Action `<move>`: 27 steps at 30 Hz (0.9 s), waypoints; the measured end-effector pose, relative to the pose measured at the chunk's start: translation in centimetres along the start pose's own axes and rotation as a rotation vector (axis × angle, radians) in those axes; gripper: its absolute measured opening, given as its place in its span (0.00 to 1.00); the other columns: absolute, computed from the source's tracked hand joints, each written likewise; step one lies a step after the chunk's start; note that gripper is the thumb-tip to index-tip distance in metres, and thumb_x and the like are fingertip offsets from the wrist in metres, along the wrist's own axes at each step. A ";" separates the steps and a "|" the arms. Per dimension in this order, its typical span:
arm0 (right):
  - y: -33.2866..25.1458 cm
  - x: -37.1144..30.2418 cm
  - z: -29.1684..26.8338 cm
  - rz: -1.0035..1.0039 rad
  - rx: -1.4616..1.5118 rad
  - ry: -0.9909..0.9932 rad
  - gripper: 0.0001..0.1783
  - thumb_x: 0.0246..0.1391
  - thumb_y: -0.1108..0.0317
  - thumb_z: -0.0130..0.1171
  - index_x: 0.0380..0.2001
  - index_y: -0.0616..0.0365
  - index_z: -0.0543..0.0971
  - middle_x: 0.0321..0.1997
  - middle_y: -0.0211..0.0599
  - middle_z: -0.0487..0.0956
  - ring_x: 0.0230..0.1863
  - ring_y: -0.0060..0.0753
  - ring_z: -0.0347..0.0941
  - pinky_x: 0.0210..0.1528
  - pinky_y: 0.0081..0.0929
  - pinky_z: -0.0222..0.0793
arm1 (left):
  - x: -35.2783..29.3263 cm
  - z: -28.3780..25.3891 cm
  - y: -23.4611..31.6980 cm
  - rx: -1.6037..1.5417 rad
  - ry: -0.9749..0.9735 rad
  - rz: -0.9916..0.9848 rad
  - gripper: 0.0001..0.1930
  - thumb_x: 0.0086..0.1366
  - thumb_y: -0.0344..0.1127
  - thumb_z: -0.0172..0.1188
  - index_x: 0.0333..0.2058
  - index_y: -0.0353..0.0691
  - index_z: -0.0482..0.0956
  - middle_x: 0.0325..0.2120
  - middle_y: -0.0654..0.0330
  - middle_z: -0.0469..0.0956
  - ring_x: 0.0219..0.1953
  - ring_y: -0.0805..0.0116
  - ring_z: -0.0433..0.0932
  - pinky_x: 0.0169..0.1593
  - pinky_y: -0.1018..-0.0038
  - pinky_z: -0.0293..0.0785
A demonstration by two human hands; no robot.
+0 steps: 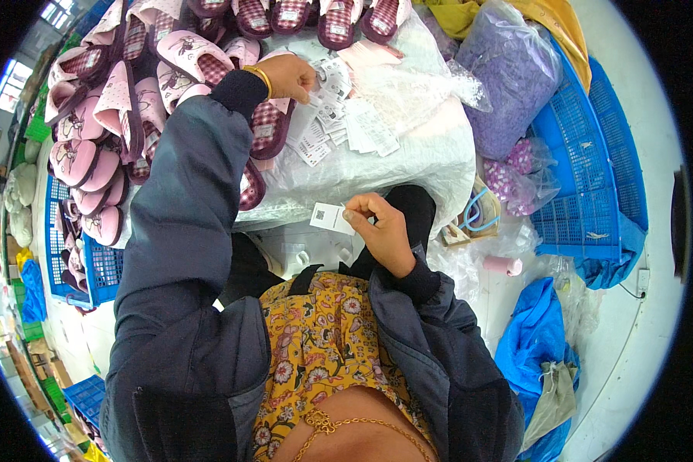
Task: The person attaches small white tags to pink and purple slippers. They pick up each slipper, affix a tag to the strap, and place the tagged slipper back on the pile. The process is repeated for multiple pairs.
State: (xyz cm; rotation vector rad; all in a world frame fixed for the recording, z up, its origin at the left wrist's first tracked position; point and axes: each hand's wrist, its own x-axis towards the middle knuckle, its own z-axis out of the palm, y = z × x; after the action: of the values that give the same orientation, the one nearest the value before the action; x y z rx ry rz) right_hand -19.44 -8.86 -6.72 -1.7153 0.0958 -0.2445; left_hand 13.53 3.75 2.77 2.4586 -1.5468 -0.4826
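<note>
Near 11 o'clock in my remote view, the left hand [286,77] reaches out over the work table [431,173], which is covered in clear plastic. Its fingers are bent and drawn narrow, tips pointing down beside the loose tags [371,127]; I cannot tell from this camera whether they pinch anything. A gold bangle [259,80] sits at that wrist, just past the dark cuff.

Just off centre toward 3 o'clock, I have the right hand [383,231] holding a white tag [331,219] by its edge, thumb and forefinger closed on it and the other fingers curled in. The tag lies nearly flat to my camera, its dark square code showing, out past the table's near edge — over the gap between the 2 knees.

From 10 to 12 o'clock I count well over 10 slippers [194,58], pink with dark soles and checked insoles, heaped and overlapping. Some checked insoles bear white labels. The loose tags lie scattered near 12 o'clock, with a peach sheet [400,86] under plastic just beyond them.

Between 1 and 2 o'clock I see a purple bundle [508,92] in clear plastic beside the table, and at 2 o'clock tall blue baskets [570,212]. A pink roll [503,266] lies past 3 o'clock, a blue sack [527,327] at 4, and another blue basket [105,269] near 9 — slippers inside it.
</note>
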 end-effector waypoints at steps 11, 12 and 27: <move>-0.7 -0.3 0.3 0.050 0.020 -0.009 0.07 0.55 0.73 0.63 0.36 0.63 0.79 0.32 0.35 0.79 0.32 0.23 0.74 0.38 0.22 0.71 | -2.3 0.5 2.0 -0.232 0.116 -0.045 0.08 0.59 0.33 0.61 0.33 0.34 0.75 0.24 0.58 0.77 0.27 0.69 0.77 0.33 0.72 0.72; -0.7 -0.4 0.4 0.049 0.020 -0.010 0.07 0.55 0.73 0.63 0.36 0.63 0.79 0.32 0.34 0.79 0.32 0.23 0.74 0.38 0.22 0.71 | -2.7 0.7 2.2 -0.299 0.124 -0.060 0.08 0.60 0.31 0.61 0.34 0.34 0.75 0.25 0.59 0.77 0.27 0.70 0.77 0.33 0.73 0.72; -0.5 -0.5 0.7 -0.010 0.016 0.002 0.06 0.55 0.73 0.63 0.36 0.63 0.79 0.31 0.33 0.80 0.32 0.19 0.74 0.38 0.20 0.71 | -2.7 2.6 1.9 -0.341 0.315 -0.162 0.09 0.57 0.33 0.65 0.31 0.32 0.81 0.24 0.61 0.80 0.26 0.74 0.76 0.33 0.75 0.73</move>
State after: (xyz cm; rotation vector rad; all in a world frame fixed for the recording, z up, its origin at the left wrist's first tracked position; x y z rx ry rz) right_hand -19.78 -7.98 -6.41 -1.7003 0.0861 -0.2538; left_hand 9.88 5.32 1.44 2.2692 -1.0534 -0.3308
